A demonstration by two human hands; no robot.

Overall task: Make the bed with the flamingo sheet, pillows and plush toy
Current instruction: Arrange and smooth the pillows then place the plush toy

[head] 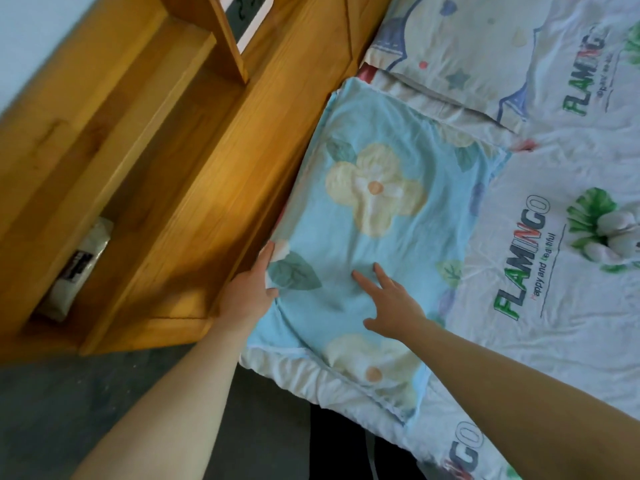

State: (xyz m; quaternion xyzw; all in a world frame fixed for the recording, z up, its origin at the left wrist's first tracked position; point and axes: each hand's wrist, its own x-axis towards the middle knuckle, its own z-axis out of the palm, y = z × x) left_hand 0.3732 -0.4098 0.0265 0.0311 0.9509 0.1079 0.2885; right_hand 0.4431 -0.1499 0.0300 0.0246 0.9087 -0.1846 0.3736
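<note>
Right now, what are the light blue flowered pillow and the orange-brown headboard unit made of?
Light blue flowered pillow: soft matte woven cloth, perhaps cotton; it wrinkles and dimples. Orange-brown headboard unit: solid-looking wood, likely varnished; grain lines and a slight sheen show.

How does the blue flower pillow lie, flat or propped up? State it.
Flat. The blue flower pillow lies face up on the flamingo sheet, its edge along the wooden cabinet; the right hand rests spread on top.
</note>
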